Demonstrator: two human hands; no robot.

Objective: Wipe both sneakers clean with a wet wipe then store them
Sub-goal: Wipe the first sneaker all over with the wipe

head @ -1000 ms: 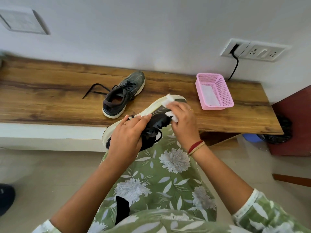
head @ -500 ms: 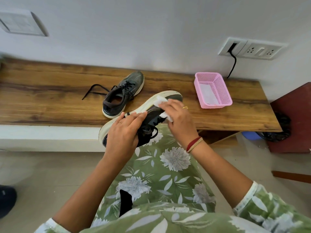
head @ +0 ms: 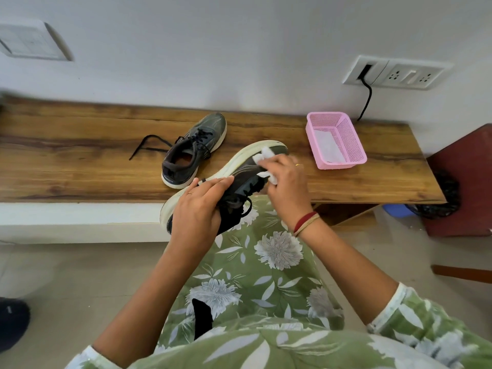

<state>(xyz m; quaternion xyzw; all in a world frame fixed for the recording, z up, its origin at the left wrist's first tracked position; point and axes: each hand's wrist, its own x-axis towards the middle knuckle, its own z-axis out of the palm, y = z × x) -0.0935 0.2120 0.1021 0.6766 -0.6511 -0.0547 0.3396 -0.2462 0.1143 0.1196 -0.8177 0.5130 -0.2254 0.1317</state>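
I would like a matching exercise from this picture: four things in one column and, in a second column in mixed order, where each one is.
1 tilted sneaker
2 upright sneaker
3 wet wipe
4 pink basket

a under the right hand, on a shoe's toe
b gripped by the left hand
c on the wooden bench, far right
d standing on the bench, laces loose

Pairs: 1-b, 2-d, 3-a, 4-c

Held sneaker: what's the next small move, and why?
Probably draw the wipe back from the toe along the upper, toward the laces. The right hand holds it against the toe end of the held sneaker, while the left hand grips the heel end and steadies it. Most of that side lies between the two hands, so one stroke could cover it.
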